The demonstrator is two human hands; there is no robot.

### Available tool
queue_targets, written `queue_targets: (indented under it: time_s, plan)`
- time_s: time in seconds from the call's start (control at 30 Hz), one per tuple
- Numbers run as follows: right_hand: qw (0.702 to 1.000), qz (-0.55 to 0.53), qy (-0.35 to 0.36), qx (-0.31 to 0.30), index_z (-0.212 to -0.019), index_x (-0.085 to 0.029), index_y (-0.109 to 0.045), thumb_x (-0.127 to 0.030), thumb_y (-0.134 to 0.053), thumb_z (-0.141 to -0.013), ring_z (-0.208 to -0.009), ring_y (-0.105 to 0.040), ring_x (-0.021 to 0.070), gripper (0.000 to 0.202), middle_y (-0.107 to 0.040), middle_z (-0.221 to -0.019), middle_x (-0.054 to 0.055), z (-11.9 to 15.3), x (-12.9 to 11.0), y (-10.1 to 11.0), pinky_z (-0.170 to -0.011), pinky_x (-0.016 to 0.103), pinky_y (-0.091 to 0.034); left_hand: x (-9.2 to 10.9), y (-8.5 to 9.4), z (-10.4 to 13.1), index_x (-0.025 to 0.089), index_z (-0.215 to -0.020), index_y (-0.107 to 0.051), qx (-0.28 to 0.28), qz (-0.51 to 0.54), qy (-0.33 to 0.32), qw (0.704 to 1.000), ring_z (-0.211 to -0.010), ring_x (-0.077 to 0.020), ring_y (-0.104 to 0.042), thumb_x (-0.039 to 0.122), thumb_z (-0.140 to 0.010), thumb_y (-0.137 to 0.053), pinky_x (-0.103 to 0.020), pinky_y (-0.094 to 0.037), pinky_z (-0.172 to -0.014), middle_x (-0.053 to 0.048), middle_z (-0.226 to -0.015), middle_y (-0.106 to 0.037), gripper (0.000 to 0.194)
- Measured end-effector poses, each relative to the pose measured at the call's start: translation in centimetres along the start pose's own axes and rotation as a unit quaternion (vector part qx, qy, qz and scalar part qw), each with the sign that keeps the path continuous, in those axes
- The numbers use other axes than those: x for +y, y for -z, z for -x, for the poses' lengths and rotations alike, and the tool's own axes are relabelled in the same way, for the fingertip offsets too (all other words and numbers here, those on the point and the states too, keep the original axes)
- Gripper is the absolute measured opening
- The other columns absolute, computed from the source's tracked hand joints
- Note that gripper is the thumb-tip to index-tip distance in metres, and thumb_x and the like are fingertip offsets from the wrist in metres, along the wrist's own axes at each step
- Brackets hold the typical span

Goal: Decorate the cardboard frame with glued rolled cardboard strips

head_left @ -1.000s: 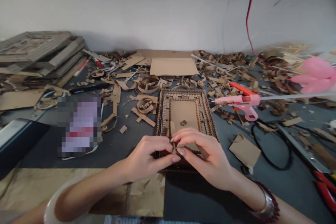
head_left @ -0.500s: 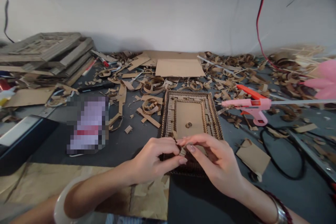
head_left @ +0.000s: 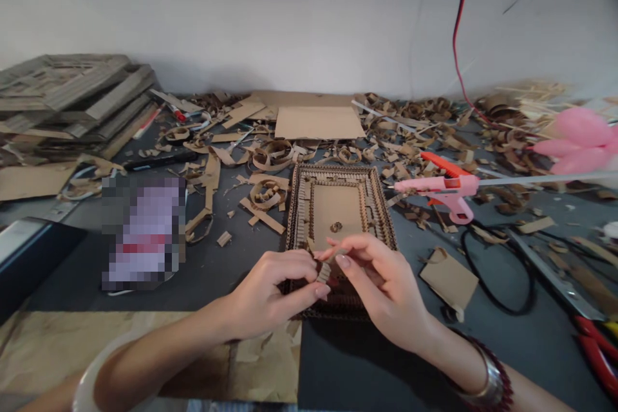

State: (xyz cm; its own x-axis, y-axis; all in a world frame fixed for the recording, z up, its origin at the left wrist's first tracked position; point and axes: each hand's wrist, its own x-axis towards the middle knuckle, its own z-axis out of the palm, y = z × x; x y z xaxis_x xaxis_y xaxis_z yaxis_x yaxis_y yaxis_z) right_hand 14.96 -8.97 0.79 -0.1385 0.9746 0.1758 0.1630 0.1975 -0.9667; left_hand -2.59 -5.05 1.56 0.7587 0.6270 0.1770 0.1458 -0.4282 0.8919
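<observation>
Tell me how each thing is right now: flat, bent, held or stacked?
Left hand: pinching cardboard strip
Right hand: pinching the strip too
Cardboard strip: bent, held
Cardboard frame: lying flat, partly hidden by hands
Glue gun: lying on its side, glue stick inserted
Black cable: looped
Red-handled tool: partly out of view
Gray frames: stacked

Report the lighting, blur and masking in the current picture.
Head view: soft light, with a shadow on the dark table below the right hand; head view: the pale sticks at far right look smeared, and the top right corner darkens; head view: a pixelated patch masks something beyond the left hand; head view: the cardboard strip lacks fine detail.
</observation>
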Motion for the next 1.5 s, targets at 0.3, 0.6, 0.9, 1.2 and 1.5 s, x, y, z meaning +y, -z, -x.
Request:
queue_targets:
  time_s: [0.3,0.6,0.9,1.2,1.5]
  plan:
    - [1.0,-0.005,-0.005,0.002,-0.09,-0.023,-0.045,-0.026,-0.04,-0.091,-0.085,-0.064,0.0146,0.006,-0.067,-0.088,0.004,0.1,0.1,0.0,-0.073,0.024,-0.052,0.1,0.0,0.0,0.012,-0.062,-0.054,-0.01,-0.006,-0.025,1.0,-0.062,-0.012,-0.047,0.018,-0.086,-0.046,-0.026,-0.042,-0.069,-0.002,-0.061,-0.052,0.026]
    - [0.999,-0.044,0.004,0.003,-0.095,-0.024,-0.042,-0.027,-0.04,-0.091,-0.094,-0.063,0.0167,0.006,-0.067,-0.086,0.003,-0.1,0.2,0.4,-0.079,0.03,-0.052,0.4,0.1,0.3,0.012,-0.06,-0.053,-0.02,-0.034,-0.031,0.999,-0.075,-0.015,-0.052,0.017,-0.082,-0.049,-0.026,-0.044,-0.071,-0.006,-0.076,-0.054,0.022]
    - [0.998,0.054,0.034,-0.014,-0.082,-0.022,-0.063,-0.022,-0.053,-0.083,-0.091,-0.063,0.0159,0.01,-0.069,-0.09,0.002,-1.0,-0.3,0.5,-0.085,0.029,-0.049,0.5,0.3,0.3,0.012,-0.063,-0.057,-0.011,-0.032,-0.03,0.999,-0.079,-0.015,-0.053,0.013,-0.08,-0.052,-0.024,-0.044,-0.072,-0.007,-0.083,-0.055,0.017]
    - [0.999,0.025,-0.027,0.007,-0.083,-0.021,-0.06,-0.029,-0.05,-0.086,-0.092,-0.063,0.0172,0.013,-0.068,-0.077,0.001,-0.6,-0.4,0.5,-0.07,0.022,-0.053,0.8,0.4,0.2,0.011,-0.062,-0.054,-0.035,-0.013,-0.02,0.999,-0.084,-0.017,-0.055,0.013,-0.081,-0.048,-0.027,-0.045,-0.076,-0.01,-0.089,-0.058,0.021]
    - [0.997,-0.061,-0.047,0.024,-0.081,-0.021,-0.05,-0.029,-0.046,-0.088,-0.068,-0.065,0.0124,0.011,-0.068,-0.078,0.003,-0.7,-0.2,0.3,-0.06,0.023,-0.055,0.7,0.3,0.2,0.013,-0.058,-0.05,-0.037,-0.054,-0.076,0.995,-0.087,-0.0195,-0.057,0.011,-0.077,-0.049,-0.029,-0.046,-0.077,-0.013,-0.096,-0.06,0.019]
